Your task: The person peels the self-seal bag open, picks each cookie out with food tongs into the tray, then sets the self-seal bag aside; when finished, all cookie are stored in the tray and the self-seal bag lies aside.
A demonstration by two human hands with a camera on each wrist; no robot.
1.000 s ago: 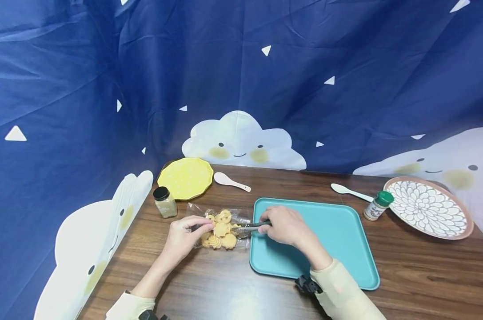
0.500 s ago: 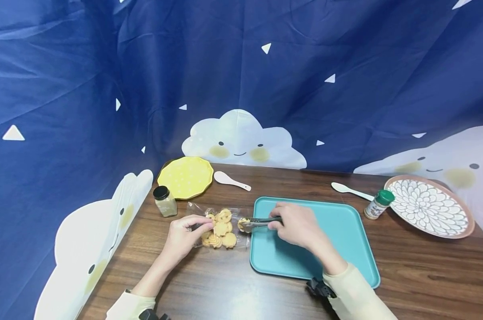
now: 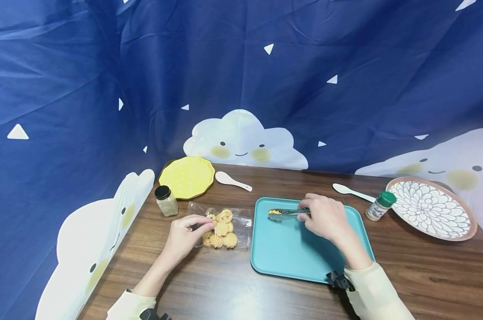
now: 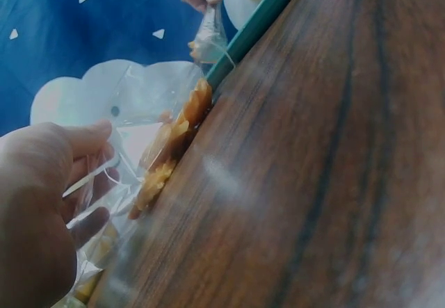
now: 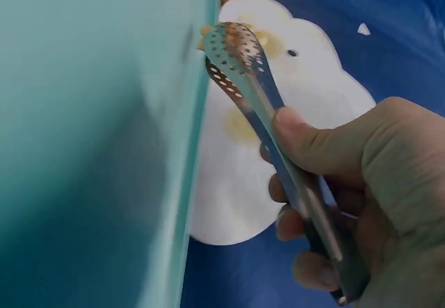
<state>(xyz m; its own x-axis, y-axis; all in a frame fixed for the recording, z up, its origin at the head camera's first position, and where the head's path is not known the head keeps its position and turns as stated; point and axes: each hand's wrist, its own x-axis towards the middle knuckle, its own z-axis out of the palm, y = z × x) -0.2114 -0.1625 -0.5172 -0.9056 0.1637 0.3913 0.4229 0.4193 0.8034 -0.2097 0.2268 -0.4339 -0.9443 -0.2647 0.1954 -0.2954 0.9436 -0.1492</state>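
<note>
A clear plastic bag with several golden cookies on it lies on the table, left of the teal tray. My left hand pinches the bag's left side between thumb and fingers; in the left wrist view the film rises in front of the fingers. Over the tray's upper part, my right hand grips metal tongs with perforated heads. A cookie sits between the tongs' tips, mostly hidden; a yellowish edge of the cookie shows in the right wrist view.
Behind the bag are a yellow plate, a white spoon and a black-lidded jar. Right of the tray stand a green-capped shaker, a second white spoon and a patterned plate. A blue curtain hangs behind the table.
My right hand has carried the tongs, with a cookie in them, rightward from the bag to over the tray. My left hand stays at the bag.
</note>
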